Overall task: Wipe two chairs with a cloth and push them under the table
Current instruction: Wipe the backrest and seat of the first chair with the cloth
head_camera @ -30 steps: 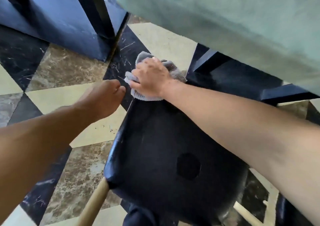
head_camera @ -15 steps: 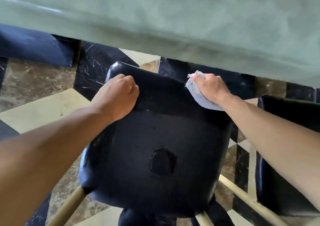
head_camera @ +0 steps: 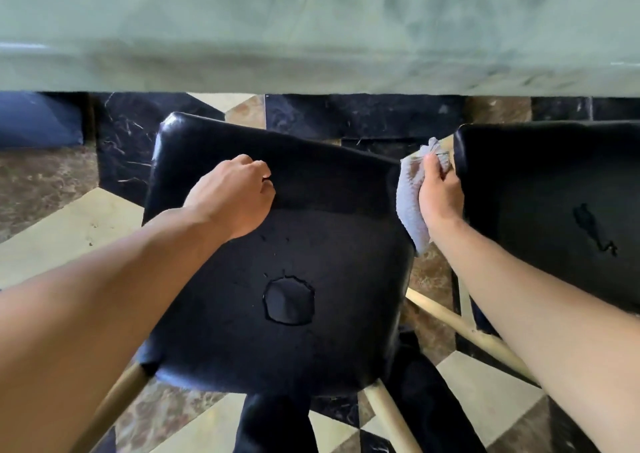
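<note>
Worn black chair (head_camera: pixel 277 279), left hand (head_camera: pixel 235 196) fisted on it, right hand (head_camera: pixel 438 192) gripping grey cloth (head_camera: pixel 410 206)

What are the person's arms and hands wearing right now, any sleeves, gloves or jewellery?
Nothing shows on either arm. The left hand and right hand are bare, with no gloves, rings or watch in view. Both forearms are uncovered up to the frame edge, so any sleeve sits higher than the camera shows.
</note>
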